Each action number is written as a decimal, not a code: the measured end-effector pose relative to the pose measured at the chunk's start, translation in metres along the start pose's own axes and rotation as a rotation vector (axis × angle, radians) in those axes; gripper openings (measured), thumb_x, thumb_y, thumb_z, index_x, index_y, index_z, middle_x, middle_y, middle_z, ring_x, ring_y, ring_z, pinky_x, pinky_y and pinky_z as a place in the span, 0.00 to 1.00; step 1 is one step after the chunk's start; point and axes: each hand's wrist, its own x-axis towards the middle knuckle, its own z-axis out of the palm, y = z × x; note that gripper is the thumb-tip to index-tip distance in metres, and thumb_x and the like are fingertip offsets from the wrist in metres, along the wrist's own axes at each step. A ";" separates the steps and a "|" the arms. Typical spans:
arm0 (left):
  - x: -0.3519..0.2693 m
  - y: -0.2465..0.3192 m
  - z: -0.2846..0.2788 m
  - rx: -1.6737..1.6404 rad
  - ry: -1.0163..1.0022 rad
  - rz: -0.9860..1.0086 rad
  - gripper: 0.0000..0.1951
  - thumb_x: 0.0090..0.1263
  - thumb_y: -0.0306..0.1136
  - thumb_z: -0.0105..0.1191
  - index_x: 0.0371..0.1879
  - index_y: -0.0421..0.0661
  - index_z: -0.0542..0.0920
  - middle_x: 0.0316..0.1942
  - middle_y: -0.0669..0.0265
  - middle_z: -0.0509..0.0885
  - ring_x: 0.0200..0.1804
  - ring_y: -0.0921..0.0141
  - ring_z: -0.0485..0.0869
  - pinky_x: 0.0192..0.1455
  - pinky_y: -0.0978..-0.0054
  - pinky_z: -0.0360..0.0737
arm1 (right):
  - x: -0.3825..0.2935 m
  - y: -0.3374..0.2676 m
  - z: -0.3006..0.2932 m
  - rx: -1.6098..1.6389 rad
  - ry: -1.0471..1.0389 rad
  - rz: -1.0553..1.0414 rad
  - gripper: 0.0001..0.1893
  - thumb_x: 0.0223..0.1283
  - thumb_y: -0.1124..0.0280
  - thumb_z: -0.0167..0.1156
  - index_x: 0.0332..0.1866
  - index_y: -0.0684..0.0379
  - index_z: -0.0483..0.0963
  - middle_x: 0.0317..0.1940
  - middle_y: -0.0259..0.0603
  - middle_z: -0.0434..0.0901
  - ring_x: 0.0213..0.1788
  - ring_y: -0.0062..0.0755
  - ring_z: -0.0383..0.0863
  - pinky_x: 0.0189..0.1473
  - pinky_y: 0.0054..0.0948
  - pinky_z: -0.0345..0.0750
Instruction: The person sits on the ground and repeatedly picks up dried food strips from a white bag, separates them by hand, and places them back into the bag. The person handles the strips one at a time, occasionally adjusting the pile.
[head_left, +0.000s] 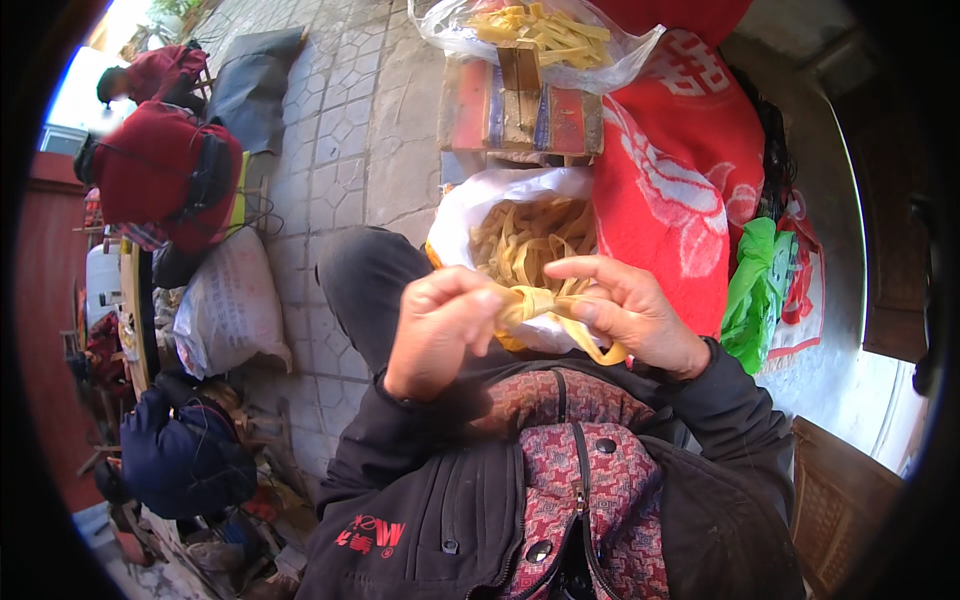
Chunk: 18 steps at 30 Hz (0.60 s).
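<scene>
A bundle of pale yellow flat strips (538, 301), wrapped round its middle by one strip, is held between my two hands. My left hand (444, 324) grips its left end with bent fingers. On the other end, my right hand (630, 307) pinches the strips between thumb and fingers, its index finger stretched out above. A loop of strip hangs down below my right hand. Just beyond the hands stands a white plastic bag (454, 217) full of similar tan strips (525, 232). What the strips are made of, I cannot tell.
Ahead is a wooden stool (465, 105) with an upright wooden block and a clear bag (645, 45) of cut yellow pieces. A red patterned cloth (675, 187) and a green plastic bag (750, 292) lie right. People sit at left near a full white sack (232, 307).
</scene>
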 end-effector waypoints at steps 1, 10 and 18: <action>0.001 0.000 -0.003 -0.069 0.055 0.054 0.05 0.74 0.25 0.54 0.34 0.39 0.81 0.19 0.71 0.76 0.19 0.78 0.72 0.28 0.81 0.74 | -0.004 -0.003 -0.005 0.021 0.009 0.022 0.23 0.77 0.74 0.58 0.74 0.63 0.66 0.54 0.41 0.82 0.55 0.23 0.82 0.57 0.24 0.79; 0.023 0.010 -0.013 0.667 0.014 0.431 0.06 0.74 0.25 0.54 0.44 0.37 0.82 0.34 0.62 0.85 0.39 0.66 0.86 0.54 0.69 0.81 | 0.007 0.008 -0.026 -1.074 0.132 -0.406 0.07 0.69 0.70 0.64 0.47 0.58 0.82 0.28 0.46 0.81 0.30 0.46 0.85 0.31 0.38 0.78; 0.043 0.014 0.003 1.526 -0.424 0.691 0.16 0.60 0.37 0.65 0.45 0.46 0.83 0.40 0.64 0.85 0.44 0.62 0.85 0.57 0.60 0.78 | 0.020 -0.002 -0.029 -1.293 -0.006 -0.453 0.05 0.66 0.67 0.64 0.38 0.56 0.77 0.21 0.43 0.77 0.26 0.47 0.84 0.27 0.44 0.76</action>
